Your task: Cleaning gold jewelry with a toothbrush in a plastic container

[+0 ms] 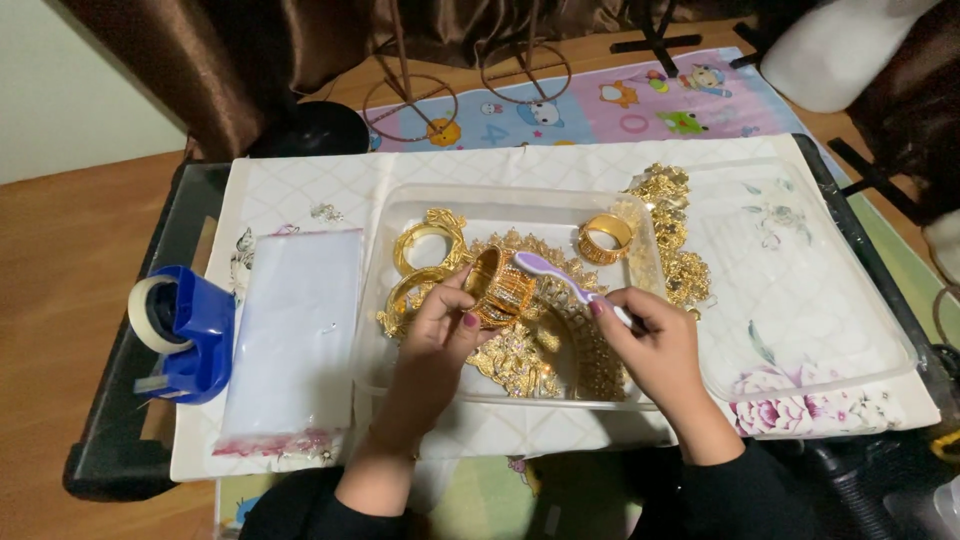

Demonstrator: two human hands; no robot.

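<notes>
While hovering over the tub (400, 215): left hand (440, 335) pinching a gold bangle (500, 290), right hand (650, 345) gripping a purple toothbrush (560, 280) against it. Judging progress as early, with bangles (425, 245) and necklaces (545, 360) waiting in the tub.

Inside the clear plastic tray (400, 300) lie four gold bangles: one (500, 288) held at its centre, two (420, 245) (410, 292) towards its left wall, one (606, 238) near its far right corner. One purple toothbrush (560, 282) crosses above it. Left of the tray sit one stack of clear bags (290, 335) and one blue tape dispenser (185, 335).
</notes>
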